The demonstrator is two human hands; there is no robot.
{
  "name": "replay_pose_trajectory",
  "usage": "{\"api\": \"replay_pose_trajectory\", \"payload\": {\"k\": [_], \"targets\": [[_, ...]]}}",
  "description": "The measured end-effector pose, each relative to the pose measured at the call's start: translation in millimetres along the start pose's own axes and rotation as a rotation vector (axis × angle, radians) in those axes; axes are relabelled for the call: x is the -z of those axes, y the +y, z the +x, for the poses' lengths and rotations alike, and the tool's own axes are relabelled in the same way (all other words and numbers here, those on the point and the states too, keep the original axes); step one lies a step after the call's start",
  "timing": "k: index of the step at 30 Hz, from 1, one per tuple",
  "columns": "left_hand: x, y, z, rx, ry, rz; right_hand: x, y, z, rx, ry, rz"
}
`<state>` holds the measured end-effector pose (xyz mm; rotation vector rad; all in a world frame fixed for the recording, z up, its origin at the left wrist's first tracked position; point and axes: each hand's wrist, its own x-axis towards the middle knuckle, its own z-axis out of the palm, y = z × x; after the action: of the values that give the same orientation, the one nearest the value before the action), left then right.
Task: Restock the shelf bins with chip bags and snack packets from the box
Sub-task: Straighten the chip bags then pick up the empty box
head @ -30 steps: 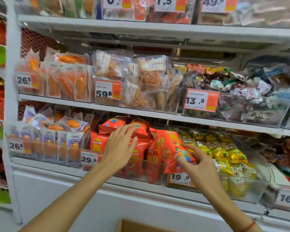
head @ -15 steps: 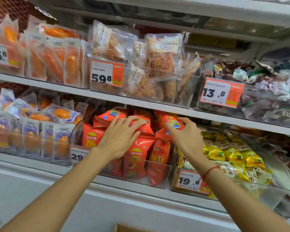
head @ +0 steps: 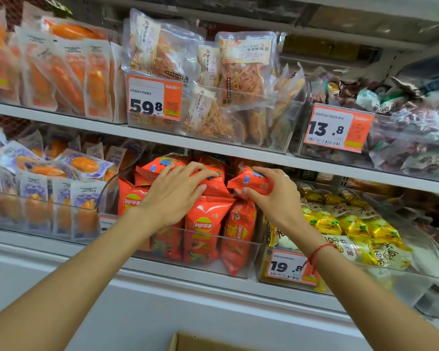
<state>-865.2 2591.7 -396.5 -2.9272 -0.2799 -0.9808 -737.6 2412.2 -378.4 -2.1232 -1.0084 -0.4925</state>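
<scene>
A clear shelf bin (head: 241, 259) on the lower shelf holds several red-orange Lay's chip bags (head: 203, 224), some upright at the front and some lying on top. My left hand (head: 174, 196) lies flat with spread fingers on the top bags at the bin's left and middle. My right hand (head: 274, 196) pinches one red chip bag (head: 249, 182) between thumb and fingers at the bin's upper right, just under the shelf above. A corner of the cardboard box (head: 200, 343) shows at the bottom edge.
Left of the bin stand purple-and-orange packets (head: 36, 196). To the right, a bin of yellow packets (head: 352, 229) carries a 19.8 tag (head: 287, 268). The shelf above holds orange pouches (head: 61, 72), clear bags of shredded snack (head: 238, 79) and dark wrapped sweets (head: 403, 127).
My right hand carried a red chip bag up from the bin's front into the top right of the bin. The left hand slid slightly deeper over the top bags. The view moved closer.
</scene>
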Motion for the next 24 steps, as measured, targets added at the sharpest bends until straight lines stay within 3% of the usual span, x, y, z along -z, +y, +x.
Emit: {"api": "replay_pose_trajectory", "payload": {"k": [6, 15, 18, 24], "targets": [[-0.5, -1.0, -0.7, -0.016, -0.007, -0.018, 3.0, 1.5, 7.6, 0.153, -0.096, -0.287], [-2.0, -5.5, -7.2, 0.042, 0.096, 0.071, 6.1, 3.5, -6.8, 0.423, 0.068, -0.407], [0.2, -11.2, -7.8, 0.104, 0.069, 0.102, 2.2, 1.9, -8.8, 0.437, 0.099, -0.442], [-1.2, -8.9, -7.0, 0.124, -0.037, 0.014, -19.3, -1.1, -15.8, 0.315, -0.009, -0.386]]}}
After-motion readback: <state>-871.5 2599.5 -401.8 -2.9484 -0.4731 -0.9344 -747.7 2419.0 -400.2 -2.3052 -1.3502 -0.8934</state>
